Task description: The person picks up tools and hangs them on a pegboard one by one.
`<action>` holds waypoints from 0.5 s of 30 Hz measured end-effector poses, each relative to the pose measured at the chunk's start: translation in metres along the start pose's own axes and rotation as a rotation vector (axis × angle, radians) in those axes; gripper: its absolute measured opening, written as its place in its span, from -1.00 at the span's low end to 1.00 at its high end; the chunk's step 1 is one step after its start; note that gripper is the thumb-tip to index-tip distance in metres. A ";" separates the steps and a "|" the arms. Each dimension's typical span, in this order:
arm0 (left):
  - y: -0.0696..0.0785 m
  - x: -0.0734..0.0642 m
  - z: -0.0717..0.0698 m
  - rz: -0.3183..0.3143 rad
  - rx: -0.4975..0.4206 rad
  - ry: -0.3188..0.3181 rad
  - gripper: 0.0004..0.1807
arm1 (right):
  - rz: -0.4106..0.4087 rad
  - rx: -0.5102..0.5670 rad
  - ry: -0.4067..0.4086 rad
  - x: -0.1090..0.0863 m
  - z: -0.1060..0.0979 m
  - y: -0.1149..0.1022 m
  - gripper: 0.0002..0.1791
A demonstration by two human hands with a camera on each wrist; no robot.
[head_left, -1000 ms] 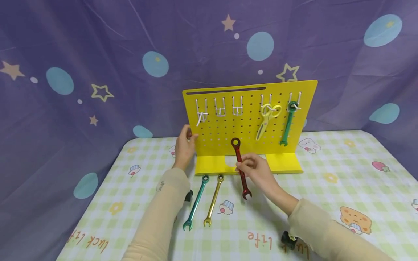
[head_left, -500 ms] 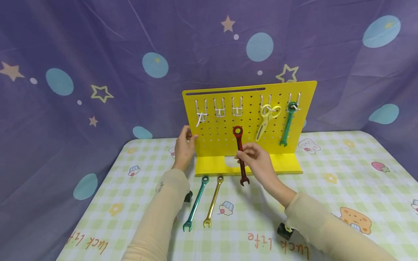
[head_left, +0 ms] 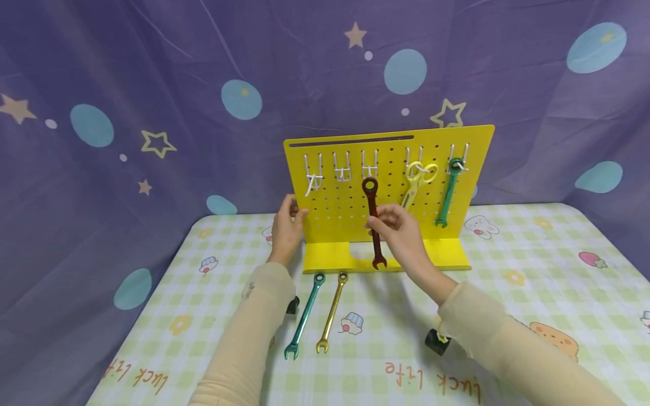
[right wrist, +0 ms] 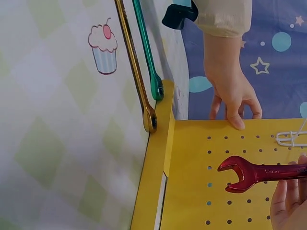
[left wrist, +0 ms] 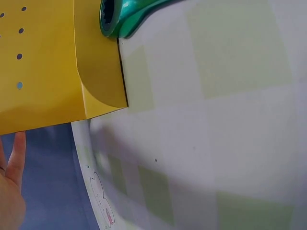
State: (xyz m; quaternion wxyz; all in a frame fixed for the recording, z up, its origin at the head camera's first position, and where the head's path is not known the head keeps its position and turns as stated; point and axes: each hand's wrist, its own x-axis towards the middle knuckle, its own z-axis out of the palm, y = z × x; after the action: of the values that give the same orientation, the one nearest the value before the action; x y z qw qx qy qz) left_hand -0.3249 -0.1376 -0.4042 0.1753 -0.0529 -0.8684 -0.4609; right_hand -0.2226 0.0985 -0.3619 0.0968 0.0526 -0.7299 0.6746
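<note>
Red and glossy, the wrench (head_left: 376, 242) stands nearly upright, ring end up, pinched by the right hand (head_left: 402, 235) before the yellow pegboard (head_left: 327, 232), whose left edge the left hand (head_left: 287, 231) grips. Steady bracing and squaring the ring to the white hook (head_left: 369, 167) should serve best.

I'm in cream sleeves (head_left: 249, 332). My red wrench (head_left: 372, 204) looks brownish in the head view, probably shadow. Pegboard (head_left: 330, 234) yellow, hooks (head_left: 342, 170) white, scissors (head_left: 414, 183) pale yellow. Other wrenches: hung wrench (head_left: 447, 194) green, plus a teal wrench (head_left: 305, 317) and a gold wrench (head_left: 332, 313). Surface (head_left: 213, 316) checked white and pale green, cartoon prints (head_left: 351, 323). Backdrop (head_left: 304, 56) purple, light-blue ovals (head_left: 404, 71), stars (head_left: 355, 35).
</note>
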 end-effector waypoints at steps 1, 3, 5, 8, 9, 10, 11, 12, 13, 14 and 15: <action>0.000 0.000 0.000 -0.001 -0.001 0.000 -0.77 | 0.002 -0.004 0.001 0.001 0.000 -0.001 -0.77; 0.000 0.000 0.000 -0.001 -0.001 -0.003 -0.77 | 0.009 -0.015 0.006 0.002 0.000 -0.001 -0.76; 0.000 0.000 0.000 0.000 0.000 -0.001 -0.77 | 0.010 -0.027 0.011 0.004 0.000 -0.002 -0.75; 0.000 0.000 0.001 0.004 0.002 0.000 -0.77 | 0.017 -0.027 0.015 0.008 0.000 -0.002 -0.74; -0.001 0.000 0.001 0.004 0.004 0.001 -0.77 | 0.018 -0.027 0.016 0.009 0.000 -0.002 -0.74; -0.001 0.000 0.001 0.004 0.005 0.002 -0.77 | 0.018 -0.027 0.018 0.010 0.000 -0.002 -0.74; -0.001 0.000 0.001 0.005 0.006 0.001 -0.77 | 0.018 -0.026 0.020 0.011 0.000 -0.002 -0.74; -0.002 0.001 0.001 0.005 0.006 0.001 -0.77 | 0.019 -0.022 0.022 0.013 0.000 -0.002 -0.75; -0.002 0.000 0.001 0.005 0.006 0.002 -0.78 | 0.017 -0.021 0.024 0.014 0.000 -0.001 -0.75; -0.002 0.000 0.001 0.006 0.006 0.004 -0.78 | 0.015 -0.021 0.026 0.016 0.000 -0.001 -0.75; -0.002 0.000 0.001 0.005 0.005 0.004 -0.78 | 0.017 -0.019 0.031 0.017 0.000 -0.001 -0.76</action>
State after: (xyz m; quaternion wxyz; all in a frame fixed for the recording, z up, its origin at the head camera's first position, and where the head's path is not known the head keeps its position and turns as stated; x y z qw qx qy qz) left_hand -0.3259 -0.1382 -0.4060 0.1784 -0.0539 -0.8691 -0.4582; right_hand -0.2388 0.0994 -0.3572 0.1029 0.0353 -0.7351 0.6691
